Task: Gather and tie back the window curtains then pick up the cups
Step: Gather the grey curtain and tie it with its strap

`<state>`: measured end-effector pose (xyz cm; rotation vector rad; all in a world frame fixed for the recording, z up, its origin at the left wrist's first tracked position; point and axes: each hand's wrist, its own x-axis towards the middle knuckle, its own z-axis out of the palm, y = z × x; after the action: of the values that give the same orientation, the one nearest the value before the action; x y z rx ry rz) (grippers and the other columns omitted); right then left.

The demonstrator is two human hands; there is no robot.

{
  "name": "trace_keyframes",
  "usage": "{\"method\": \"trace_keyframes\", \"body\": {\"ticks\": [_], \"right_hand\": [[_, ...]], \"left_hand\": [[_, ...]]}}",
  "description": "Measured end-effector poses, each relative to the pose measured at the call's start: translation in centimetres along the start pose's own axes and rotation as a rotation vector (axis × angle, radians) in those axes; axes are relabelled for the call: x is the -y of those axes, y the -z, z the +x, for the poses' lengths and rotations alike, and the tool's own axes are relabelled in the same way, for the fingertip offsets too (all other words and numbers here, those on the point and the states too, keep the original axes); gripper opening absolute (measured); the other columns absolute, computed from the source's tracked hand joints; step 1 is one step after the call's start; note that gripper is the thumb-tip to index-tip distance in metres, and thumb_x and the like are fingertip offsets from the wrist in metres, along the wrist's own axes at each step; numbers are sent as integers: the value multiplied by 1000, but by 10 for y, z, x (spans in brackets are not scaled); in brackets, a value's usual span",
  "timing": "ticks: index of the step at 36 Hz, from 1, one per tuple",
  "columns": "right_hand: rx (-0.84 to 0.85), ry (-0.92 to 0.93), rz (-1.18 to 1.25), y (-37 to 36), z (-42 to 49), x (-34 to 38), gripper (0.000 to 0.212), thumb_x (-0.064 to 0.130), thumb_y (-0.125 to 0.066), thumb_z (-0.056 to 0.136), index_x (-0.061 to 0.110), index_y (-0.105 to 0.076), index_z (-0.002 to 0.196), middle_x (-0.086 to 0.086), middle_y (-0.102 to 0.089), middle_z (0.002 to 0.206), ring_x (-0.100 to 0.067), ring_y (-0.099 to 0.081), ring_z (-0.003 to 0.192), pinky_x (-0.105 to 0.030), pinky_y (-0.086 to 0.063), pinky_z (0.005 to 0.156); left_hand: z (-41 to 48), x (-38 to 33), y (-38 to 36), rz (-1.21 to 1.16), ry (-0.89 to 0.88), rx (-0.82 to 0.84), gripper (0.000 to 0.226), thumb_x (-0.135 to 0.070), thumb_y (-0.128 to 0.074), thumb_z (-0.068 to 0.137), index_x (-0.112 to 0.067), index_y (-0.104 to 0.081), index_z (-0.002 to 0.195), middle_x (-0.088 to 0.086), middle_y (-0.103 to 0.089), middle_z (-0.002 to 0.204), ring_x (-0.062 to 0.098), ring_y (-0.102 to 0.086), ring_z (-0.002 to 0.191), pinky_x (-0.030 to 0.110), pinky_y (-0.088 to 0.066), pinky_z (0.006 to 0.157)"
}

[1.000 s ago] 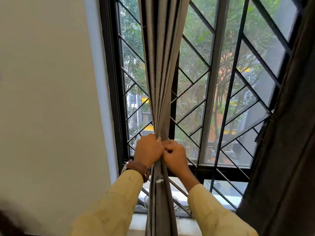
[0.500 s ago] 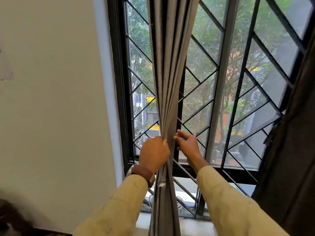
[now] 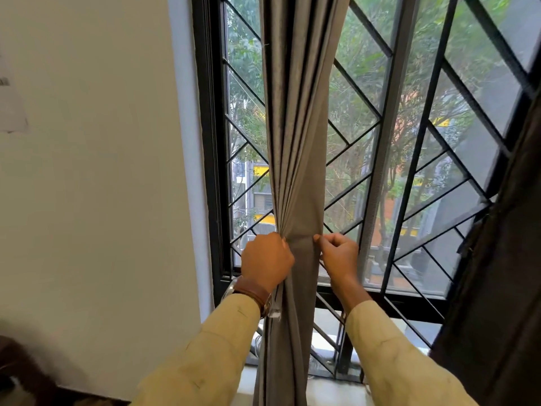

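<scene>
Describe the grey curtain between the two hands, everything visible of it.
The grey curtain is matte, woven-looking fabric gathered into a narrow column of vertical pleats in front of the black window grille. It narrows at hand height, where a flat band of the same grey crosses it, then runs down past the picture's bottom edge. The left hand grips its left side; the right hand pinches its right edge. Its top is out of view.

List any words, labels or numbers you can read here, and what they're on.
Nothing can be read.
Paper on the wall: a dark printed mark, too blurred to read.
Yellow signs outside: too small and blurred.
Curtain: no text on it.
</scene>
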<state>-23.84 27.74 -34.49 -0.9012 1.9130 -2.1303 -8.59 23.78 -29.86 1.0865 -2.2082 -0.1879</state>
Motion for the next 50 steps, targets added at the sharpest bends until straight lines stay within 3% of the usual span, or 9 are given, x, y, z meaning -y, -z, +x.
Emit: {"method": "trace_keyframes", "body": {"ticks": [7, 20, 24, 30, 37, 42, 45, 47, 50], "right_hand": [[48, 178, -34, -10, -27, 4, 26, 7, -71, 86, 17, -67, 63, 2, -63, 58, -15, -58, 57, -42, -54, 59], [202, 273, 39, -28, -47, 9, 20, 6, -69, 88, 25, -73, 82, 8, -71, 80, -4, -65, 78, -17, -51, 69], [228, 282, 6, -27, -50, 1, 11, 5, -67, 88, 11, -76, 87, -1, -72, 93, -8, -66, 91, -20, -53, 76], [232, 249, -41, -28, -56, -9, 16, 7, -64, 87, 13, -79, 88, 4, -68, 104, -11, -64, 100, -41, -58, 84], [263, 272, -36, -28, -55, -5, 20, 12, -61, 84, 10, -80, 90, 2, -71, 106, -14, -68, 97, -45, -59, 78], [309, 298, -44, -26, -47, 0, 26, 7, -64, 82, 27, -80, 84, 1, -75, 91, -15, -70, 90, -38, -57, 77], [262, 113, 54, -24, -35, 1, 40, -4, -62, 85, 29, -78, 72, 4, -75, 80, -12, -69, 76, -35, -55, 66], [246, -19, 115, -25, -23, 0, 28, -3, -61, 89, 19, -79, 87, -5, -76, 88, -22, -71, 83, -48, -58, 70], [314, -153, 176, -28, -6, 6, 31, 4, -56, 96, 13, -65, 124, -7, -70, 117, -29, -65, 111, -55, -53, 95]], "left_hand": [[2, -7, 3, -18, 21, 22, 36, -36, -44, 97, -8, -65, 101, 12, -67, 95, 32, -66, 89, 34, -49, 71], [5, -1, 4, -93, 35, 54, 31, -31, -45, 95, -6, -65, 95, 16, -67, 96, 36, -63, 91, 39, -51, 76], [5, -4, 4, -110, 32, 69, 33, -28, -45, 95, -3, -66, 93, 17, -68, 94, 36, -63, 89, 38, -50, 75], [7, -2, -3, -140, 16, 60, 39, -34, -39, 98, -7, -67, 91, 13, -70, 88, 31, -64, 80, 36, -53, 71], [3, 3, -7, -162, -37, 35, 72, -74, -23, 88, -17, -66, 76, 2, -65, 67, 19, -63, 64, 31, -51, 63], [1, 6, 0, -111, -5, 14, 38, -38, -43, 97, -9, -66, 101, 13, -70, 95, 31, -64, 90, 37, -51, 77], [-2, 3, 2, -89, -11, 12, 37, -36, -42, 98, -8, -66, 105, 15, -68, 97, 33, -63, 92, 39, -50, 78], [-6, 1, 0, -85, -35, -6, 38, -37, -41, 98, -10, -66, 105, 14, -69, 95, 32, -64, 90, 39, -51, 77], [-11, 0, 0, -84, -51, -7, 37, -36, -40, 98, -12, -66, 106, 11, -69, 93, 29, -65, 87, 38, -51, 76]]}}
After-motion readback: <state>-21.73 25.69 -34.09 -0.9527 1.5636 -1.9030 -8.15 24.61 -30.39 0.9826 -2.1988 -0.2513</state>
